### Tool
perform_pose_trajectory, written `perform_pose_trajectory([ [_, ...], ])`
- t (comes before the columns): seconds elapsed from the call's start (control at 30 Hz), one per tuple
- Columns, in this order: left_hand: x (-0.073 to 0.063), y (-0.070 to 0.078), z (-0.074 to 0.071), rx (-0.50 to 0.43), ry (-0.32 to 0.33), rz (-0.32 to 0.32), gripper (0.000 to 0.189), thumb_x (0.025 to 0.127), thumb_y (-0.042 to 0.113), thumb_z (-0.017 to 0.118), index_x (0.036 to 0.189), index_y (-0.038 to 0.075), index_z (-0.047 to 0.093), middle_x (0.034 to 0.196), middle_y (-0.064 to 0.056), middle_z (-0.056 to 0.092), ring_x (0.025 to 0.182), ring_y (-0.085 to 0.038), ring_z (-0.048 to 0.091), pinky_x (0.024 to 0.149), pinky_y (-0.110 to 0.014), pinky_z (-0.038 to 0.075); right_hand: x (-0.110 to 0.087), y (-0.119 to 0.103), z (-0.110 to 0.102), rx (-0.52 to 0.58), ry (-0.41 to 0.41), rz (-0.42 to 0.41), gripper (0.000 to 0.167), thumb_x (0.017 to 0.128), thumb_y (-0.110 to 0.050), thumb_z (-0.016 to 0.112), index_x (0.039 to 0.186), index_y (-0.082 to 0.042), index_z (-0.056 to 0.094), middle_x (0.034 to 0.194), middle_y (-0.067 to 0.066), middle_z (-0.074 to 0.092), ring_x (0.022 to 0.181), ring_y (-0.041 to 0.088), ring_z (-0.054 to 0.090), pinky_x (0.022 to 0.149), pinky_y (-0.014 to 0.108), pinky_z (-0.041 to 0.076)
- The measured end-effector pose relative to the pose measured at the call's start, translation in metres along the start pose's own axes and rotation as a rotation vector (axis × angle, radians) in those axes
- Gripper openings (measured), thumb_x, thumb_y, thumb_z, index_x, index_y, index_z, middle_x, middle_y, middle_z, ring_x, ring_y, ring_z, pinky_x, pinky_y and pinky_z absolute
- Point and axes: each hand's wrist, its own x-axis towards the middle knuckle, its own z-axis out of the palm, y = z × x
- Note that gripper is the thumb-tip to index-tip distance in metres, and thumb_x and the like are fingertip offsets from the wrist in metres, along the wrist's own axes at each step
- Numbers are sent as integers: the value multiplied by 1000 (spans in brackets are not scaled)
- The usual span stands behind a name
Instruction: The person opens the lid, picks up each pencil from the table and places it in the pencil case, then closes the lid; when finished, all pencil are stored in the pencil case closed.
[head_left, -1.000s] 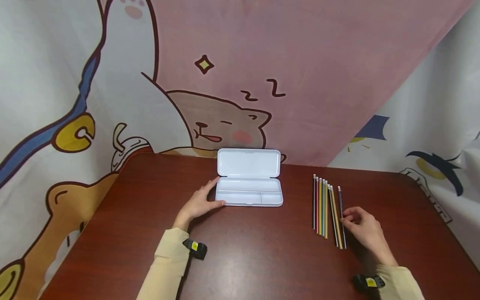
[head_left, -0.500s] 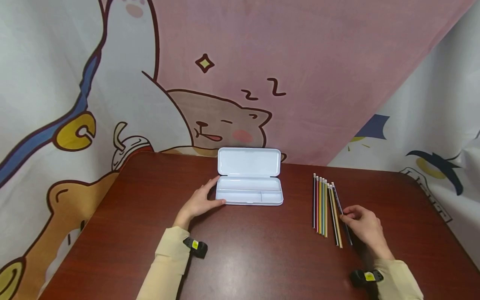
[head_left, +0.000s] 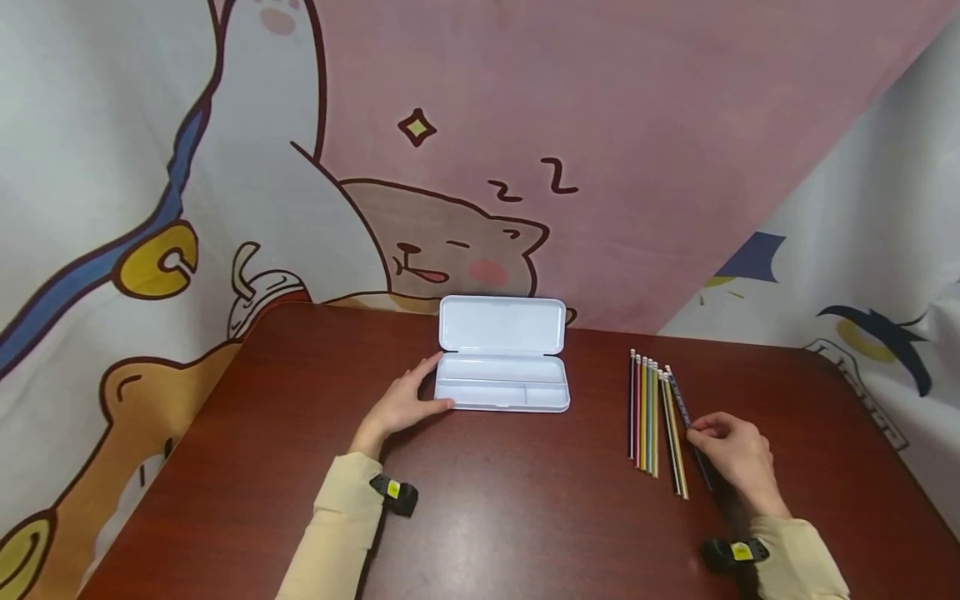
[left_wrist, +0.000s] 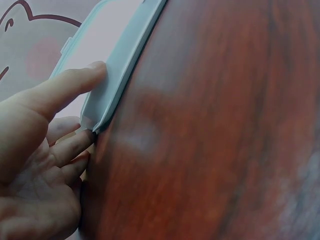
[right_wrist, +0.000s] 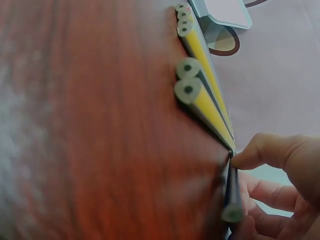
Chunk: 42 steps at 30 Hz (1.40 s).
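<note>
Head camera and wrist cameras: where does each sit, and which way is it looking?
Head: on the head, facing forward and down at the table; left hand, right hand, sleeves show.
Left wrist: worn there, facing the white case; the left hand shows.
Right wrist: worn there, facing the dark pencil; the right hand shows.
Shared: head and right wrist both show the dark pencil.

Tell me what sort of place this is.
Probably an indoor desk or work table: a reddish-brown tabletop stands before a cartoon-printed backdrop, with pencils and an open white case on it.
</note>
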Motion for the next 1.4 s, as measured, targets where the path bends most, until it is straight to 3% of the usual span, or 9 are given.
perform_pose_trajectory([
  [0.17, 1, 0, 1, -1, 0, 0, 84, 84, 32, 74, 152, 9, 30, 152, -20, 30, 140, -43, 21, 111, -58, 17, 0, 4, -2, 8, 17, 23, 26, 86, -22, 71, 94, 2, 67, 77, 7, 65, 65, 17, 53, 59, 35, 35],
  [0.57, 1, -1, 1, -13, 5, 8, 84, 84, 31, 75, 152, 9, 30, 152, -20, 30, 141, -41, 21, 112, -57, 15, -3, 0, -6, 56, 92, -32, 22, 85, -20, 72, 94, 0, 70, 77, 8, 68, 61, 8, 51, 53, 25, 36],
  [1.13, 1, -1, 2, -20, 2, -25, 84, 84, 32, 74, 152, 10, 29, 154, -19, 28, 141, -43, 18, 111, -60, 15, -3, -24, 13, 309, 133, -234, 11, 82, 0, 72, 92, 2, 70, 75, -3, 63, 63, -1, 57, 52, 12, 44],
  [1.4, 0, 1, 1, -33, -2, -12, 83, 85, 30, 74, 152, 10, 30, 153, -21, 28, 141, -42, 17, 111, -59, 14, -3, -38, 23, 356, 80, -319, 13, 80, 5, 71, 92, 3, 70, 78, 7, 65, 64, 1, 59, 53, 13, 46],
])
